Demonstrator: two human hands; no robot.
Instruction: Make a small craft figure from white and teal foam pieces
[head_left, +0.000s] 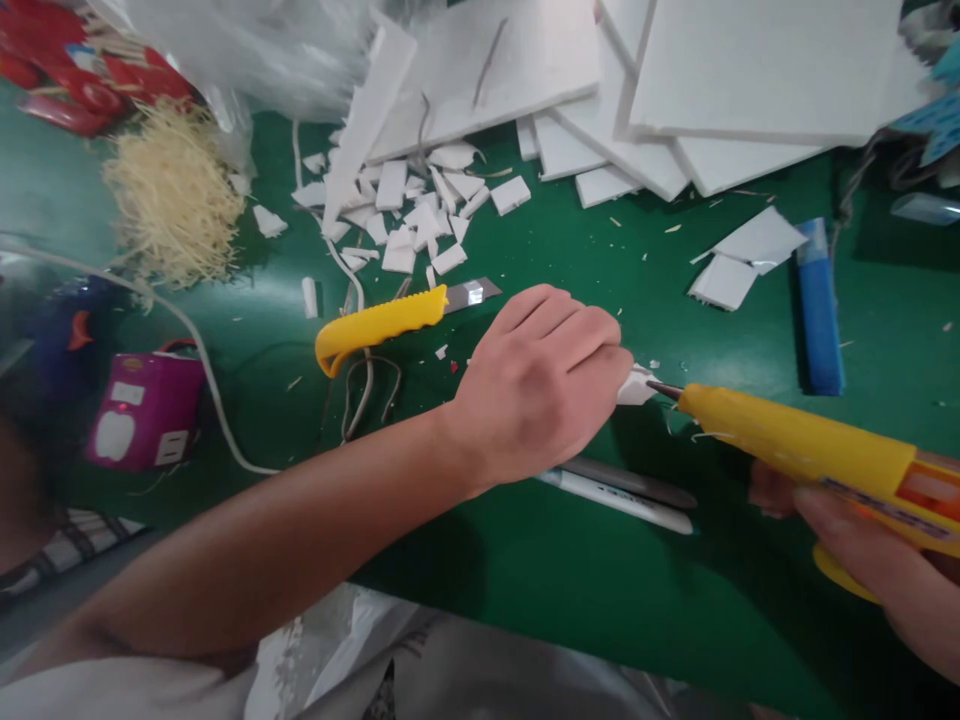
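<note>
My left hand [544, 385] is closed, with a small white foam piece [636, 386] pinched at its fingertips. In my right hand [862, 550] is a yellow hot glue gun [802, 440], gripped by its handle at the right edge. The metal nozzle points left and meets the foam piece or nearly so; I cannot tell if they touch. Thin glue strings hang near the nozzle. Just left of my left hand lies a yellow box cutter [382, 325] with its blade out. Under that hand, a white marker [622, 500] and a grey pen-like tool [634, 480] lie side by side.
White foam scraps [420, 210] are scattered behind the cutter, below stacked foam boards [750, 80]. A blue stick-like case [820, 310] lies right. At left are wood-coloured shreds [176, 195], a purple power adapter [146, 410] and a white cable [195, 335] across the green table [517, 590].
</note>
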